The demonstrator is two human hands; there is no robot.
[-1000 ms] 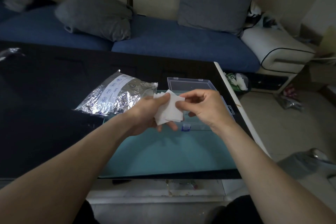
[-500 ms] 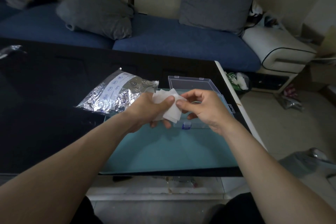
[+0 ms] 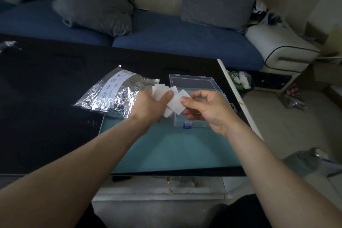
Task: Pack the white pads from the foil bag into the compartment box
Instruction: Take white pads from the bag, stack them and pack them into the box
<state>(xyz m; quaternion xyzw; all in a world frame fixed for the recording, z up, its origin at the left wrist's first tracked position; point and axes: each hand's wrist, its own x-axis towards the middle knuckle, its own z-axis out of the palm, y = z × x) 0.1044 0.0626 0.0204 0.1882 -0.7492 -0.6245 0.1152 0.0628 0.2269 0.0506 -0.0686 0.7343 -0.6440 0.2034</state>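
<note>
The left hand [image 3: 149,105] grips a fanned stack of white pads [image 3: 167,96], thumb pressed on top. The right hand [image 3: 207,109] pinches one pad's edge between thumb and forefinger. Both hands are raised above the open compartment box [image 3: 196,89], which stands on the teal mat [image 3: 175,150]. The foil bag [image 3: 114,94] lies just left of the box, on the black table [image 3: 46,98].

Crinkled shiny foil bag [image 3: 112,96], clear plastic box [image 3: 194,87].

foil bag [image 3: 116,96] flanking box [image 3: 196,87], lid apparently open, mat [image 3: 175,150] bare
</note>
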